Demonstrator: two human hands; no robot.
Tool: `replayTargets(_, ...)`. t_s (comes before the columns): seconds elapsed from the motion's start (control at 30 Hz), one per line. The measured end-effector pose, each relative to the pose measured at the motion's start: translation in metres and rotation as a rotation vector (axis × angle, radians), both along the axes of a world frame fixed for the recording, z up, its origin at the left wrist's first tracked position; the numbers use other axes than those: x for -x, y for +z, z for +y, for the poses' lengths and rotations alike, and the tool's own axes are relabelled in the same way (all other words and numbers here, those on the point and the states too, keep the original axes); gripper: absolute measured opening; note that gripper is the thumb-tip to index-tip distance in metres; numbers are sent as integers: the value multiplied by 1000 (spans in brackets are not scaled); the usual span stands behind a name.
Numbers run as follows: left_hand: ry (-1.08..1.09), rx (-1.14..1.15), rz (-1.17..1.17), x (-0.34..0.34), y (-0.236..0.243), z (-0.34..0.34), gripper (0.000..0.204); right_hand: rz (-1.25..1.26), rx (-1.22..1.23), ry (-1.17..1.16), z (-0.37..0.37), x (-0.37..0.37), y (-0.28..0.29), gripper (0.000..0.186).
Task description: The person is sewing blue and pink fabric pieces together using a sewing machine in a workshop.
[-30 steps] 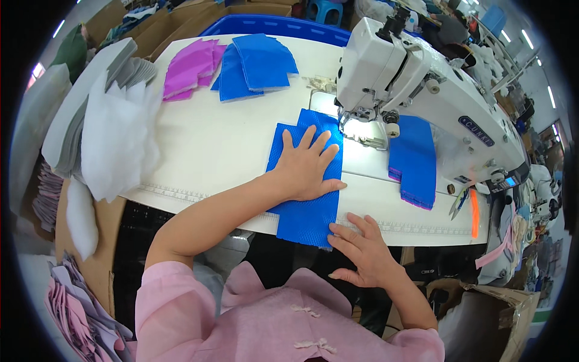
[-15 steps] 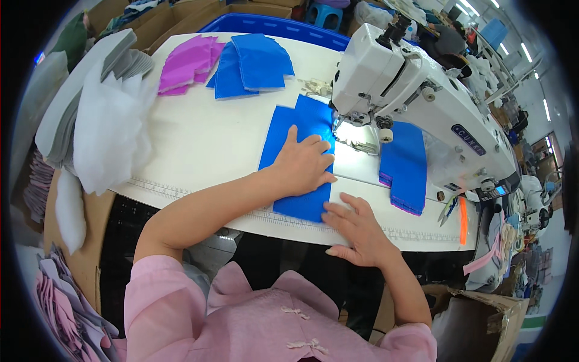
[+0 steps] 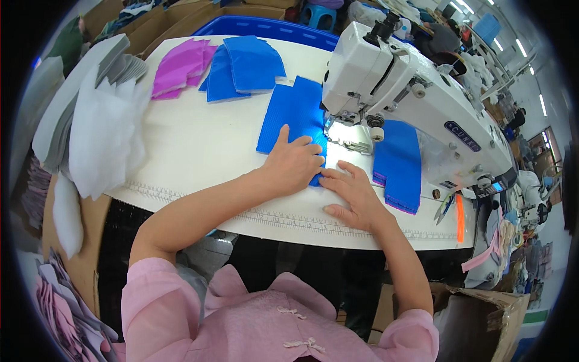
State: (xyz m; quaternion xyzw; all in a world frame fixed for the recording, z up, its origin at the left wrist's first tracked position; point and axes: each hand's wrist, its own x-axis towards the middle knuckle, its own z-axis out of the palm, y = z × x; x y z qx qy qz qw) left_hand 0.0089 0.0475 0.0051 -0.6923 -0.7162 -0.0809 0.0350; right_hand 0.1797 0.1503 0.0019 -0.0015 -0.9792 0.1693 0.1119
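Note:
A notched blue fabric piece (image 3: 289, 111) lies on the white table, its right edge running under the presser foot (image 3: 329, 125) of a white sewing machine (image 3: 365, 78). My left hand (image 3: 293, 161) rests flat on the near part of the fabric, fingers spread. Close beside it, my right hand (image 3: 356, 196) has its fingers stretched out and its fingertips at the fabric's near right corner; the thumb stands apart over the table. The near end of the fabric is partly hidden under my left hand. A lamp lights the needle area.
A stack of blue pieces (image 3: 397, 166) lies right of the needle. Snips (image 3: 445, 208) and an orange strip (image 3: 460, 218) sit at the right edge. Blue (image 3: 256, 63) and purple pieces (image 3: 181, 67) lie at the back; white padding (image 3: 105, 133) hangs over the left side.
The blue fabric has slid away from me past the needle, its near end now close to my hands. My right hand has moved forward with it, and the view has shifted slightly.

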Motion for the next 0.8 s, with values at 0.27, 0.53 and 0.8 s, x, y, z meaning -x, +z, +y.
replayTargets(0.27,-12,3,62,3,2,2,21,68,-6,-48,19,17,-5,49)
replayTargets(0.53,8,-110,93,19,-10,22,14,84,-215,-158,15,34,-4,59)
replayTargets(0.8,28,-198,-34,29,-19,47,17,122,-259,-150,15,29,-1,53)
